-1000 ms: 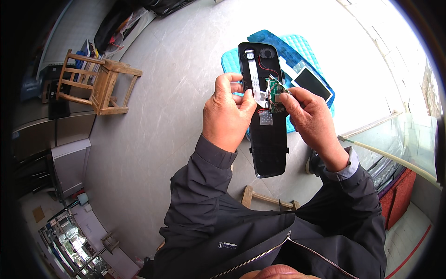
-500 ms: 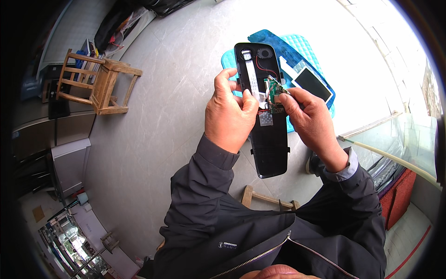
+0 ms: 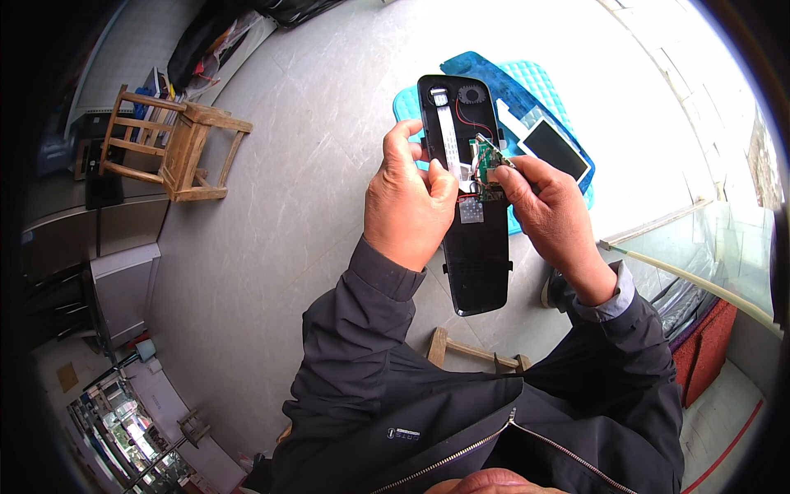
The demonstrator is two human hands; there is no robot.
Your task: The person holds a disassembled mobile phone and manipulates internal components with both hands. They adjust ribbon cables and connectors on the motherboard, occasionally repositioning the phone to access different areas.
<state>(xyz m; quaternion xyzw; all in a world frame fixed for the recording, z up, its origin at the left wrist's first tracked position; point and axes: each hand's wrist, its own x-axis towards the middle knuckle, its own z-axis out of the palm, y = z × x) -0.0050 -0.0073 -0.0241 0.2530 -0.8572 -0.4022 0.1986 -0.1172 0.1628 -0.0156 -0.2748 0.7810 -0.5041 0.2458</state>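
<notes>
A long black plastic housing (image 3: 476,267), open side up, is held in front of me. My left hand (image 3: 409,195) grips its left edge, thumb on the inside. My right hand (image 3: 550,206) pinches a green circuit board (image 3: 485,161), tilted up from the housing's middle. A white ribbon cable (image 3: 448,136) runs from the top of the housing down toward the board. Thin red wires (image 3: 462,120) lead from a round speaker (image 3: 470,95) at the upper right. Below the board a silvery patch (image 3: 471,211) lies on the housing. My fingertips hide part of the board.
Beyond the housing, a light blue padded stool top (image 3: 527,76) carries a blue glossy panel (image 3: 476,70) and a small dark screen (image 3: 554,151) with a white ribbon. A wooden chair (image 3: 185,152) stands at left. At right is a glass pane (image 3: 708,251); a wooden stool piece (image 3: 473,350) shows below.
The housing's upper end has shifted very slightly to the right. Both hands keep the same hold.
</notes>
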